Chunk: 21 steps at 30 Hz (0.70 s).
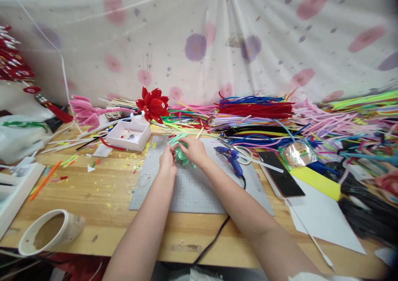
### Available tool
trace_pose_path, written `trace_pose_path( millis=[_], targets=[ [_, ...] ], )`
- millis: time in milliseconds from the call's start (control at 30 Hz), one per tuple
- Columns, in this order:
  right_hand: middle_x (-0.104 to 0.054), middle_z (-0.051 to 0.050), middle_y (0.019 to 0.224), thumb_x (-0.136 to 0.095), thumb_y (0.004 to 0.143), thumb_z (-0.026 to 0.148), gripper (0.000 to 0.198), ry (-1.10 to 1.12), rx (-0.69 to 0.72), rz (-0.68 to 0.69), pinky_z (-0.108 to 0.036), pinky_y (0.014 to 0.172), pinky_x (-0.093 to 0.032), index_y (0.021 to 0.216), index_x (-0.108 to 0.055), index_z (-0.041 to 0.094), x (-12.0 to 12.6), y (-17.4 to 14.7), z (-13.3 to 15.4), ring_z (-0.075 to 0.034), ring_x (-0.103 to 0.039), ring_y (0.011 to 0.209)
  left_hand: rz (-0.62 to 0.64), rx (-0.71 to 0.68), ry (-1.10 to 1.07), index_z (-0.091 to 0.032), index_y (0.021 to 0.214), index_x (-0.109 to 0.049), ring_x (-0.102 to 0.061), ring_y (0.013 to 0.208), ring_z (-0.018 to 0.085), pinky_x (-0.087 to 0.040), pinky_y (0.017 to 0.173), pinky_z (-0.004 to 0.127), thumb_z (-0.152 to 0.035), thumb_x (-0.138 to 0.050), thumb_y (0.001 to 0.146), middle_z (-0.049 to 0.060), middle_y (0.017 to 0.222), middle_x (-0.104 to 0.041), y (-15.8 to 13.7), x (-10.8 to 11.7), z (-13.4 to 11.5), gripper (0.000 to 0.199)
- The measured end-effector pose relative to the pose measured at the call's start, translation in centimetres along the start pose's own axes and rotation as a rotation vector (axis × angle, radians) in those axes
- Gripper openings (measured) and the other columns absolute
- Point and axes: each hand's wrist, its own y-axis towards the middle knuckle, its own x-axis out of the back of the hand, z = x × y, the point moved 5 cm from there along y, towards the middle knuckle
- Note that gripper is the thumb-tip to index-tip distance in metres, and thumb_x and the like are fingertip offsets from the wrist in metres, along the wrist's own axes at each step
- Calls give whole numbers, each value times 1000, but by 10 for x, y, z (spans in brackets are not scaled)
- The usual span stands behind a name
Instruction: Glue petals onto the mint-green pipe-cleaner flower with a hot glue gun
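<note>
Both hands meet over the grey cutting mat [199, 194], around a mint-green flower made of pipe cleaners [182, 155]. My left hand [168, 160] has its fingers closed on the flower's left side. From the right, my right hand [194, 150] pinches its upper part with bent fingers. Some green petals stick out above and below the fingers, and the rest is hidden by the hands. A blue hot glue gun [230, 158] lies on the mat to the right of my right hand, its black cord running to the table's front edge.
A paper cup of brown drink [70, 227] stands at the front left. Behind the mat are a white box [128, 135], a red flower [153, 104] and bundles of pipe cleaners [256, 110]. To the right lie a phone [282, 175] and white paper [326, 218].
</note>
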Motion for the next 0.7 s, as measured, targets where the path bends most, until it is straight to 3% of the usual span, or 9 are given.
trace_pose_path(
  millis=[100,267,533,700],
  targets=[
    [-67,-2,103,-49,83,24,25,-4,-6,4,-29,86,-44,102,-64,23,1,0,0,-17,-59,98,15,-27,58,-12,59,-65,-35,43,5,-26,46,21,-35,-50,80,0,51,-48,1,3,-3,34],
    [-67,-2,104,-49,83,24,25,-5,-3,16,-29,86,-44,102,-65,23,1,-1,0,-17,-59,98,40,-81,112,-12,58,-65,-35,43,5,-26,48,21,-21,-63,68,-1,51,-51,1,2,-6,13],
    [-68,-1,102,-50,83,25,24,-3,18,-1,-29,85,-44,101,-65,23,-1,0,0,-16,-59,97,56,-88,88,-11,58,-63,-34,39,4,-23,42,19,-20,-67,66,-3,46,-46,3,-2,-6,13],
    [-68,-1,102,-49,83,26,24,-20,13,10,-29,83,-44,101,-65,25,0,0,0,-17,-60,96,51,-84,78,-11,57,-62,-36,39,4,-25,41,19,-17,-66,67,-1,49,-50,4,-3,-7,12]
  ],
)
